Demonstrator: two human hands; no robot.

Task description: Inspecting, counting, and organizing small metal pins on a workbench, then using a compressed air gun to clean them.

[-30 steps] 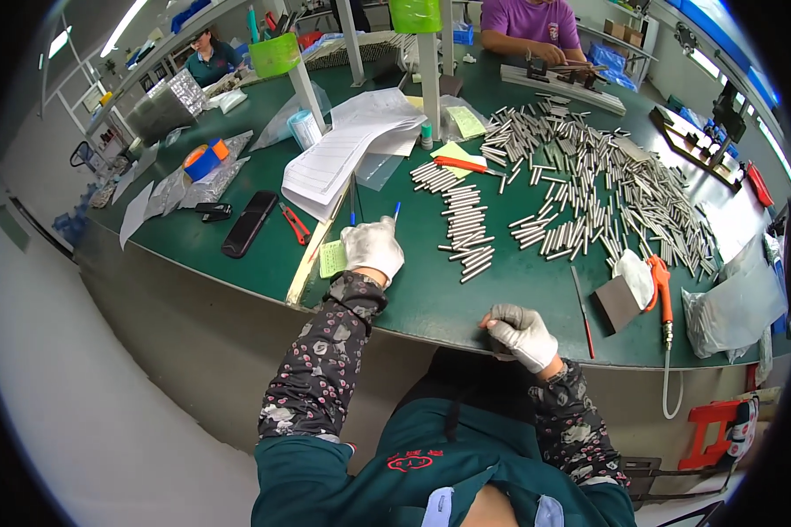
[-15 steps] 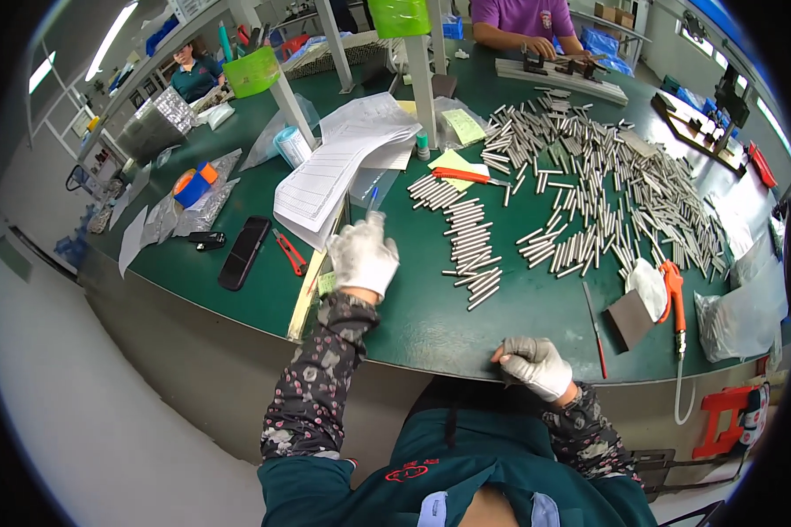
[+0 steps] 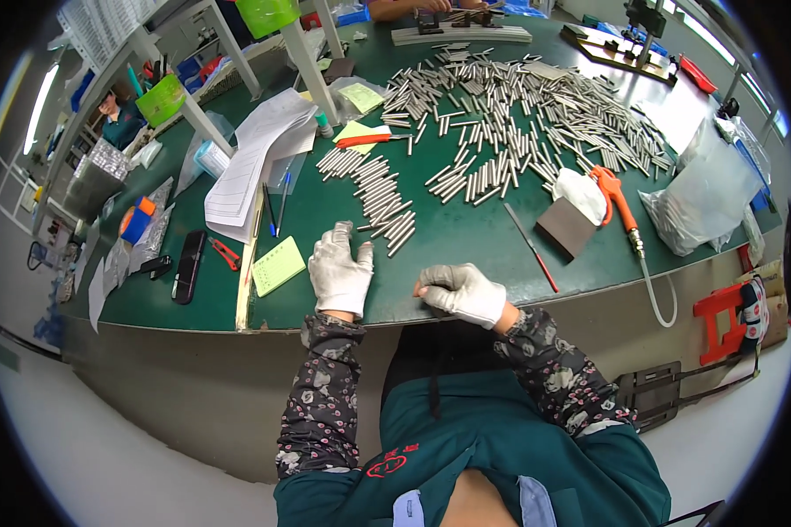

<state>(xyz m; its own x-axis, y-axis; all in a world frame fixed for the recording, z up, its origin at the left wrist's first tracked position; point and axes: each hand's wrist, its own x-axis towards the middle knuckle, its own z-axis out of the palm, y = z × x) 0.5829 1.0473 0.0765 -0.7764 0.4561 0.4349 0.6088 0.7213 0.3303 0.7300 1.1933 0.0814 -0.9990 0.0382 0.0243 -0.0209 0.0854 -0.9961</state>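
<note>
To the left of the left hand [image 3: 338, 270], a yellow note pad [image 3: 279, 266] lies just beside it on the green table [image 3: 488, 241]. Farther left are a red cutter [image 3: 224, 254] and a black phone [image 3: 189, 267]. Ahead and to the left of that hand lie a blue pen [image 3: 284, 204], a dark pen [image 3: 270, 211] and loose white papers [image 3: 248, 176].

To the right of the right hand [image 3: 466, 294] is a thin file with a red handle [image 3: 531, 248], then a brown block [image 3: 569, 228] against a white cloth [image 3: 580, 193], and an orange air gun [image 3: 620, 202] beyond.

The left hand lies palm down with its thumb apart from the fingers. The right hand is curled at the table's near edge; whether its fingers close on anything cannot be told.

A column of metal rods [image 3: 382, 198] starts just beyond the left hand's fingertips, slightly to its right, and runs away ahead; an orange knife [image 3: 362, 140] lies near its far end. The larger heap of metal pieces [image 3: 536, 114] spreads ahead of the right hand, well apart from it.
</note>
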